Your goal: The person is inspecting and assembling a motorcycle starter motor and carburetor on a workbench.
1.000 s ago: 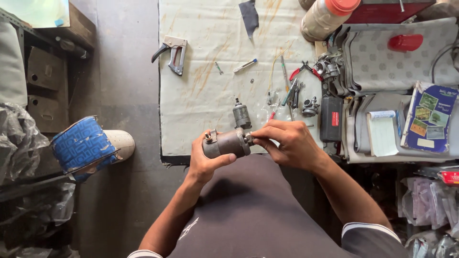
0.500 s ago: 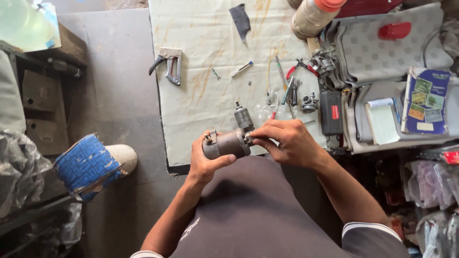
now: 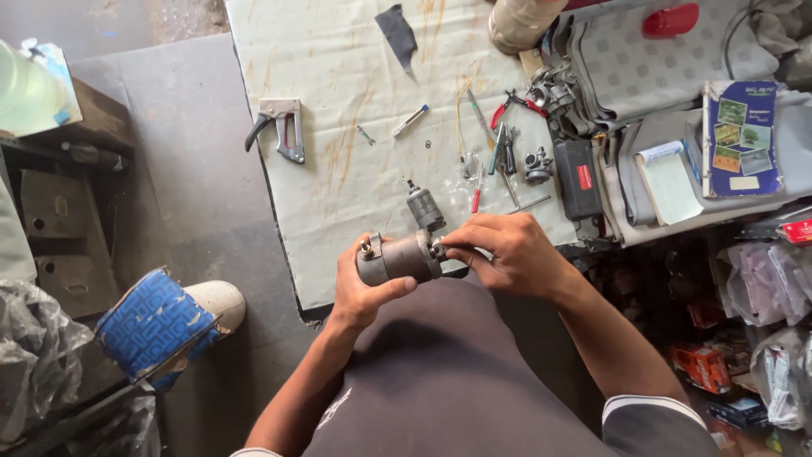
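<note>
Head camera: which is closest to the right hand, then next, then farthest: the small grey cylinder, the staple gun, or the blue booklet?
From the right hand:
1. Small grey cylinder, just above the hand on the mat.
2. Blue booklet, far right on the grey cases.
3. Staple gun, upper left on the mat, a bit farther.

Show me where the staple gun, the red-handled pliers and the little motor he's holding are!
staple gun (image 3: 283, 127): head view, on its metal body.
red-handled pliers (image 3: 518, 101): head view, on the handles.
small cylindrical motor (image 3: 406, 258): head view, on its grey casing, between the left hand (image 3: 359, 288) and right hand (image 3: 507, 254).
</note>
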